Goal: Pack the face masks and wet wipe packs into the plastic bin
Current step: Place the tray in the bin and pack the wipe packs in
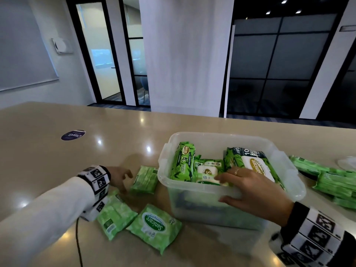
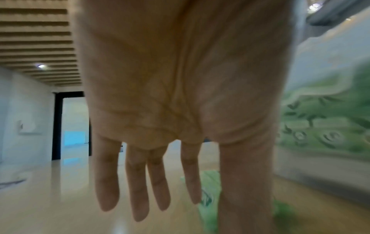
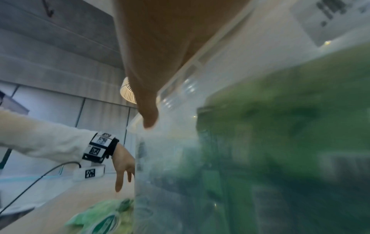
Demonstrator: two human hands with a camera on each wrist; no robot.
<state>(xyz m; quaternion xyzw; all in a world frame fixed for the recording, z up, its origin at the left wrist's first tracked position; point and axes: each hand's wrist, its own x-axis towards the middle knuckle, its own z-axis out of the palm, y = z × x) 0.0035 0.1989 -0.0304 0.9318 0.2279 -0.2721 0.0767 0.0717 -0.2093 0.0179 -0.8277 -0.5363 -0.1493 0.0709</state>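
Note:
A clear plastic bin (image 1: 290, 160) stands on the table with several green wet wipe packs (image 1: 183, 160) standing inside. My right hand (image 1: 225, 188) holds its near rim, fingers inside on a white-lidded pack and thumb (image 3: 148, 120) against the outer wall (image 3: 240, 142). Three small light-green packs lie left of the bin: one by its corner (image 1: 144, 180), one under my wrist (image 1: 115, 214), one labelled Sanicare (image 1: 154, 226). My left hand (image 1: 123, 180) hovers low beside the corner pack, fingers (image 2: 140, 190) straight and spread, holding nothing.
A stack of green packs (image 1: 337, 182) lies to the right of the bin, with something white (image 1: 346, 162) behind it. A purple round sticker (image 1: 73, 135) sits on the beige tabletop far left. A black cable (image 1: 79, 245) trails from my left wrist.

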